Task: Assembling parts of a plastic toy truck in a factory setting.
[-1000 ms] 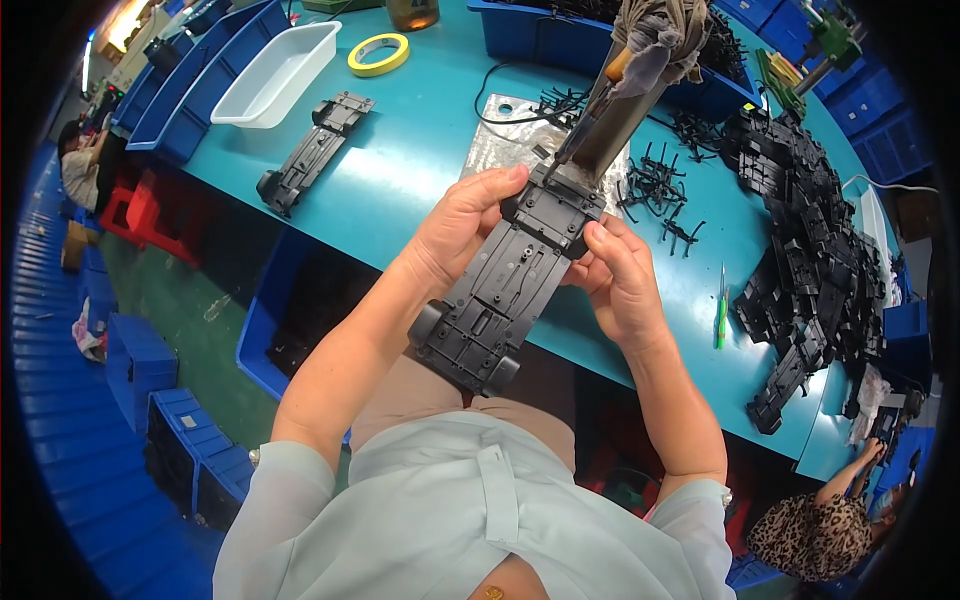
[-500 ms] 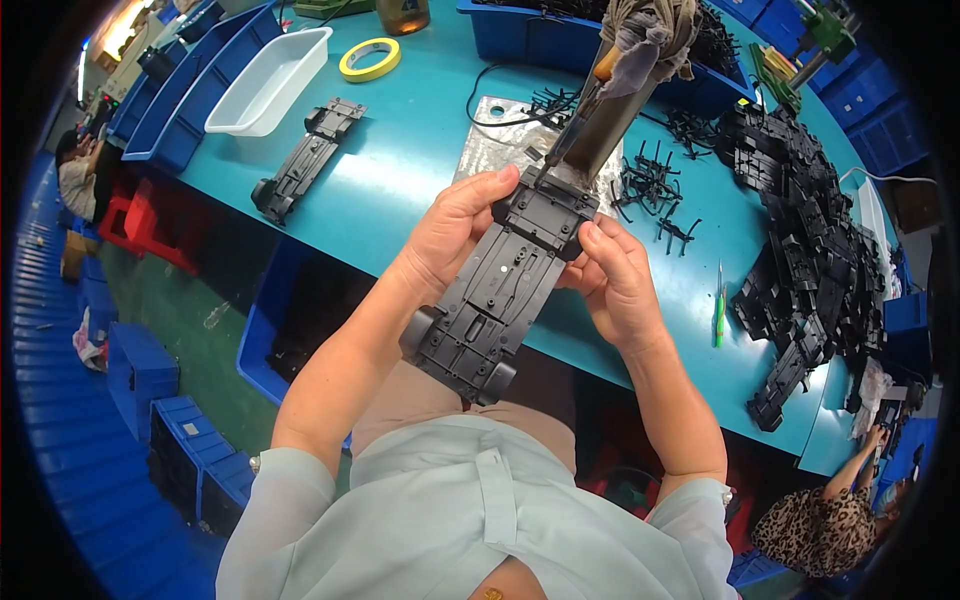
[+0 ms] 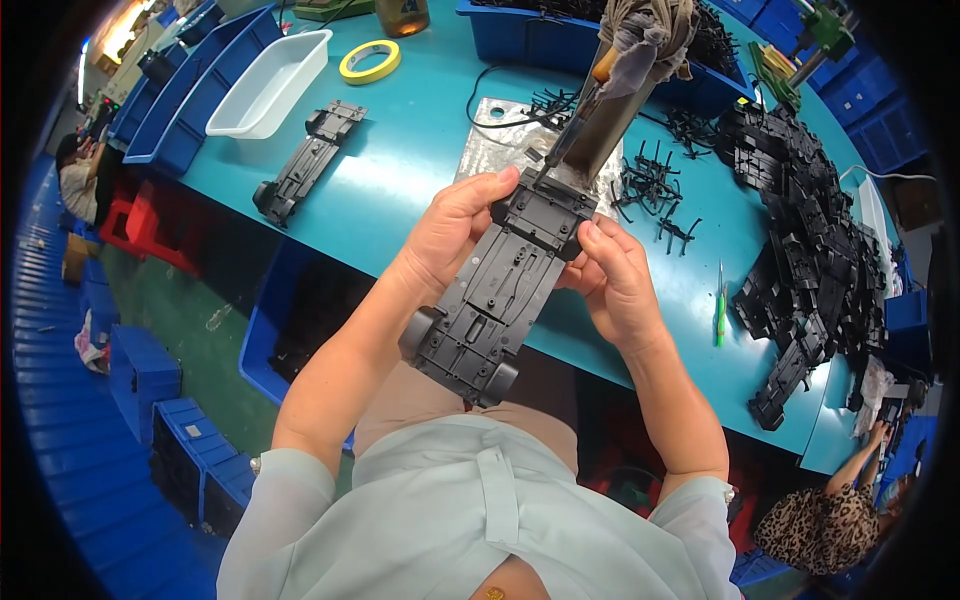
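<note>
Both hands are wrapped around the grey toy car chassis (image 3: 495, 300): the left hand (image 3: 452, 235) closed on its far left edge with fingertips curled over the top end, the right hand (image 3: 612, 280) pinching the right side near that same end. It sits tilted, near end with the wheel arches pointing at the person's lap, held above the teal table (image 3: 420, 150) edge.

Head view is the only one, so: compared with a second ago the chassis barely moved, just nudged a bit up and closer to the upright metal post (image 3: 600, 125) (cloth-wrapped on top). Looks like the far end is being lined up under that post, not pressed home yet.

A second chassis (image 3: 305, 165) lies off left, and black plastic parts (image 3: 800, 230) are heaped on the right.
</note>
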Demonstrator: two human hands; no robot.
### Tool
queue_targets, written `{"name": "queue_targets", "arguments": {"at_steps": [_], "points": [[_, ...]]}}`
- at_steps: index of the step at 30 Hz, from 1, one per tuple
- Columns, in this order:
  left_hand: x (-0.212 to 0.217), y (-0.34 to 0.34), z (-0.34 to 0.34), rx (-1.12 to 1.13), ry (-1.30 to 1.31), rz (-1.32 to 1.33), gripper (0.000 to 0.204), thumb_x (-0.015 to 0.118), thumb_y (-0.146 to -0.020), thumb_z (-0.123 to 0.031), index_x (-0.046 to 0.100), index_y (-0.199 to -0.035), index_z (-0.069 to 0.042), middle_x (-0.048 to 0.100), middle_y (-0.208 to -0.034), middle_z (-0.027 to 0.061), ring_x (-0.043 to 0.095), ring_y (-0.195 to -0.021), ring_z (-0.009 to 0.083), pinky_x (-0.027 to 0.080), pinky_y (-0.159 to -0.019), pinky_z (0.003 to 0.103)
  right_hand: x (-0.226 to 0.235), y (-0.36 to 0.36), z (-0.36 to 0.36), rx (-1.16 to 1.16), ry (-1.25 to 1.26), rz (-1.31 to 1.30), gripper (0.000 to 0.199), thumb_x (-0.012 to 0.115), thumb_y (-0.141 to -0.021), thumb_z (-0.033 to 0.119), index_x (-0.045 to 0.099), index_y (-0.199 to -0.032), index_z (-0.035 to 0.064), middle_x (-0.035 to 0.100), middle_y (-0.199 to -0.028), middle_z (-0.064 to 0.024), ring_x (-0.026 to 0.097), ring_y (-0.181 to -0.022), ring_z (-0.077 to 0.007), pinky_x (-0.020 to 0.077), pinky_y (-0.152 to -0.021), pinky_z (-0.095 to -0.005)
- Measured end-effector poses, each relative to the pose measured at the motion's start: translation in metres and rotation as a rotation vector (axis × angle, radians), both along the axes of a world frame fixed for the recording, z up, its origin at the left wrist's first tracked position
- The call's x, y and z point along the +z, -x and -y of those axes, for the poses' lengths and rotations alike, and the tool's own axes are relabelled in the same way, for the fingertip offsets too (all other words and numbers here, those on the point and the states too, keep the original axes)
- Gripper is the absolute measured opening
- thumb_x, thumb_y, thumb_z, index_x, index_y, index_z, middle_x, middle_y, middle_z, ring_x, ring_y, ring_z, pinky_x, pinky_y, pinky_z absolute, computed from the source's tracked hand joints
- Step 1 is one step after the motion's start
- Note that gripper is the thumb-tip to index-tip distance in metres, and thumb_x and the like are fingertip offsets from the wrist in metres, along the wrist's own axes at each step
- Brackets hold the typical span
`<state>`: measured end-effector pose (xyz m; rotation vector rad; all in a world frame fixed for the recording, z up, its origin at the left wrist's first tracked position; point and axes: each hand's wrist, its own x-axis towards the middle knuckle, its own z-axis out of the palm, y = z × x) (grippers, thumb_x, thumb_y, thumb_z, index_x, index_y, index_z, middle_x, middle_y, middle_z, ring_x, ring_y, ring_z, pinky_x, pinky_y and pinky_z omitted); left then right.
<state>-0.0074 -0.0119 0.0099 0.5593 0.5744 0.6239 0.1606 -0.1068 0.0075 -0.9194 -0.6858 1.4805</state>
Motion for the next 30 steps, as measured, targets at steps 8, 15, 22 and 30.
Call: {"name": "queue_targets", "arguments": {"at_steps": [8,15,22,30], "points": [[0.003,0.0,-0.001,-0.022,-0.018,-0.011,0.03,0.059,-0.092,-0.027,0.058,-0.104,0.0,0.066,-0.093,0.0113,0.067,-0.077,0.0153,0.058,-0.067,0.028,0.001,0.0,0.0,0.006,0.02,0.006,0.036,0.059,-0.091,0.031,0.057,-0.105,-0.0017,0.064,-0.093,-0.0092,0.063,-0.079,-0.0151,0.0562,-0.069,-0.0296],[0.006,0.0,-0.004,-0.041,-0.039,-0.066,0.029,0.061,-0.091,-0.028,0.059,-0.102,-0.001,0.066,-0.09,0.0096,0.066,-0.075,0.0144,0.056,-0.064,0.026,-0.002,-0.003,0.001,0.025,0.014,-0.022,0.035,0.058,-0.091,0.031,0.056,-0.104,-0.0012,0.064,-0.091,-0.0088,0.063,-0.077,-0.0146,0.0561,-0.068,-0.0292],[0.005,0.001,-0.004,-0.04,-0.049,-0.058,0.03,0.06,-0.091,-0.029,0.059,-0.102,-0.001,0.066,-0.091,0.01,0.067,-0.075,0.015,0.057,-0.065,0.027,-0.003,-0.003,0.001,0.028,0.021,-0.053,0.033,0.058,-0.092,0.03,0.056,-0.104,-0.0009,0.063,-0.091,-0.0084,0.062,-0.076,-0.0143,0.056,-0.067,-0.0288],[0.011,0.0,0.0,-0.038,-0.027,-0.058,0.031,0.06,-0.091,-0.028,0.058,-0.103,0.0,0.066,-0.092,0.0106,0.067,-0.077,0.016,0.057,-0.067,0.028,-0.003,-0.003,0.001,0.021,0.023,-0.046,0.033,0.058,-0.092,0.03,0.057,-0.103,-0.0006,0.064,-0.091,-0.008,0.063,-0.076,-0.0141,0.0558,-0.067,-0.0288]]}}
